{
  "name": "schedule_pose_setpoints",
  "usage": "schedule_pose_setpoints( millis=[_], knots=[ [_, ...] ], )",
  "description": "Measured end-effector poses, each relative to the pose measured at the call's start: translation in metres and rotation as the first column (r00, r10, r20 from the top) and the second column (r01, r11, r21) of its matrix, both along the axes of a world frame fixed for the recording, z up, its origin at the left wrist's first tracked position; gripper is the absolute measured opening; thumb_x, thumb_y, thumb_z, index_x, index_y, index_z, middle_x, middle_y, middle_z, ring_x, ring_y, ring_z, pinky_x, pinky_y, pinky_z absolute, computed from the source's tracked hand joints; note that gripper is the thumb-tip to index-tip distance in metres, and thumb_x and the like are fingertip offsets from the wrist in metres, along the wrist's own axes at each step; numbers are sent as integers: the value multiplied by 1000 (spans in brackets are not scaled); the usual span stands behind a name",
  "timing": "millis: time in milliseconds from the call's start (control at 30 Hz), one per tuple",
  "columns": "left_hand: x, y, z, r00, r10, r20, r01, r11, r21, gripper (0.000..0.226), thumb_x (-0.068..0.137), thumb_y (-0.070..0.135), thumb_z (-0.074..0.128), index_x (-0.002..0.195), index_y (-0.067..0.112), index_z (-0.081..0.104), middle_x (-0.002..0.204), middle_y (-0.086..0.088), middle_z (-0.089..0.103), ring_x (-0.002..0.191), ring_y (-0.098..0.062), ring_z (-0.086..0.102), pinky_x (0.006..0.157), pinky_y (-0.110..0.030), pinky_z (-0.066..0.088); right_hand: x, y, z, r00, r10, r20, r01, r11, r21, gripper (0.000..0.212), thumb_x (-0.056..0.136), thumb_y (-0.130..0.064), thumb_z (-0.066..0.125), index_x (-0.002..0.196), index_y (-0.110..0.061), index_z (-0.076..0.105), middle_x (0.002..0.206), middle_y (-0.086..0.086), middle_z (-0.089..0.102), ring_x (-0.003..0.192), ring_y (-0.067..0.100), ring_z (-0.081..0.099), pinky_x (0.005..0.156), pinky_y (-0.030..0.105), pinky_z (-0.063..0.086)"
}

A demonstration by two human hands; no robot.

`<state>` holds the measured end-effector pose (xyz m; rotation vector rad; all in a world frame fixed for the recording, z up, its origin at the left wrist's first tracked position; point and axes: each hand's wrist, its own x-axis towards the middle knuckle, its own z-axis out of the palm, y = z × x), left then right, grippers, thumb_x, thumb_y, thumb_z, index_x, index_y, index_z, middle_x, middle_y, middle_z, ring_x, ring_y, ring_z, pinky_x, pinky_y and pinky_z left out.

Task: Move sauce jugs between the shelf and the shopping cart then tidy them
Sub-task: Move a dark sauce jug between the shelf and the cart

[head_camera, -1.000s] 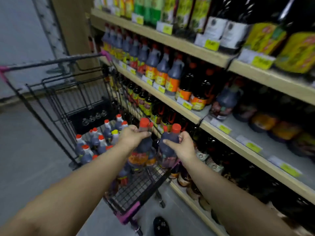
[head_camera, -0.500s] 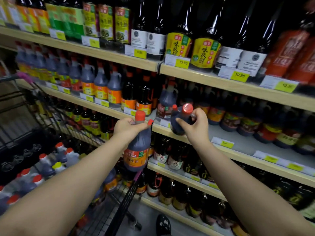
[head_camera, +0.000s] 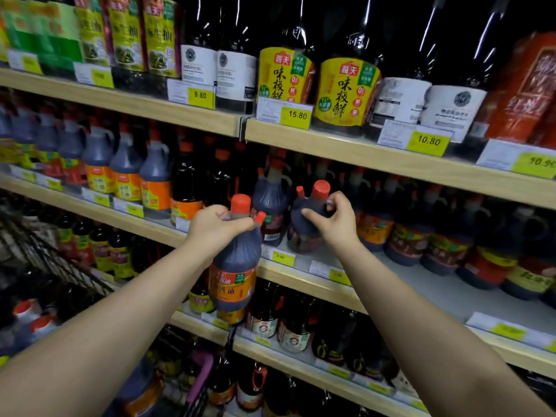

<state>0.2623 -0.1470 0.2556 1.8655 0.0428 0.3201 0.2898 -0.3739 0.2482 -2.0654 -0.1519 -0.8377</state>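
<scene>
my right hand [head_camera: 332, 224] is wrapped around a jug [head_camera: 304, 224] at the middle shelf [head_camera: 391, 284]; i should seat its base flat beside the standing jug [head_camera: 270, 206] before letting go. my left hand [head_camera: 215, 228] grips a second jug [head_camera: 236, 266] by the neck, hanging just off the shelf front.

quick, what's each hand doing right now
Left hand: closed around the neck of a sauce jug, held in the air in front of the shelves.
Right hand: closed on a second jug at the shelf.

Two hands, left [head_camera: 216, 227] and right [head_camera: 337, 219], each gripping a red-capped sauce jug [head_camera: 234, 266] before the shelf [head_camera: 391, 287].
</scene>
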Motion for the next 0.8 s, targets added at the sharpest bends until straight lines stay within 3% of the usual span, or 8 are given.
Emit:
schedule_pose_setpoints(
  millis=[167, 267, 367, 500, 667, 733, 800],
  knots=[
    [14, -11, -4, 998, -66, 10, 66, 998, 2, 47, 62, 22, 80, 58, 18, 34, 59, -1, 38, 62, -17, 43, 57, -31, 30, 37, -13, -9, 998, 38, -49, -34, 995, 95, 42, 67, -23, 83, 75, -16, 43, 81, 7, 46, 75, 18, 45, 68, 31, 36],
    [23, -16, -4, 996, -82, 25, 83, 995, -58, 42, 49, 31, 82, 60, 15, 45, 63, -5, 47, 64, -18, 49, 60, -32, 37, 55, -17, -11, 993, 80, -87, -57, 969, 242, 44, 66, -18, 85, 84, -26, 46, 89, -1, 50, 85, 16, 52, 79, 31, 44],
    [28, -20, -2, 996, -93, 9, 93, 991, -94, 45, 35, 43, 76, 60, 16, 51, 67, -5, 53, 67, -20, 54, 63, -35, 41, 69, -18, -14, 993, 75, -92, -41, 943, 329, 52, 68, -17, 84, 105, -21, 49, 107, 2, 56, 104, 20, 57, 93, 36, 48],
    [33, -25, 1, 995, -103, -2, 103, 990, -101, 47, 33, 44, 76, 64, 14, 57, 70, -5, 59, 72, -22, 60, 66, -37, 46, 83, -17, -16, 990, 58, -131, -10, 939, 344, 65, 67, -22, 85, 121, -12, 50, 119, 9, 59, 112, 23, 57, 99, 41, 47],
    [32, -24, 1, 995, -94, -25, 91, 990, -105, 50, 35, 46, 79, 61, 15, 51, 71, -7, 57, 73, -25, 61, 64, -36, 44, 77, -16, -12, 987, 31, -160, 18, 954, 300, 69, 70, -20, 82, 127, -6, 46, 127, 12, 56, 117, 23, 53, 100, 37, 44],
    [29, -22, 3, 995, -90, -52, 83, 990, -111, 54, 38, 47, 84, 54, 20, 40, 67, -5, 51, 69, -22, 57, 63, -35, 40, 64, -15, -12, 983, 37, -180, 19, 954, 298, 71, 73, -18, 80, 132, -4, 43, 129, 10, 52, 118, 20, 49, 101, 35, 42],
    [24, -21, 7, 989, -109, -96, 98, 989, -113, 58, 47, 44, 87, 52, 23, 33, 62, -2, 45, 65, -19, 51, 62, -32, 36, 45, -14, -19, 980, 19, -200, 40, 956, 289, 67, 76, -15, 78, 132, -2, 43, 121, 5, 51, 111, 16, 49, 96, 31, 43]
  ],
)
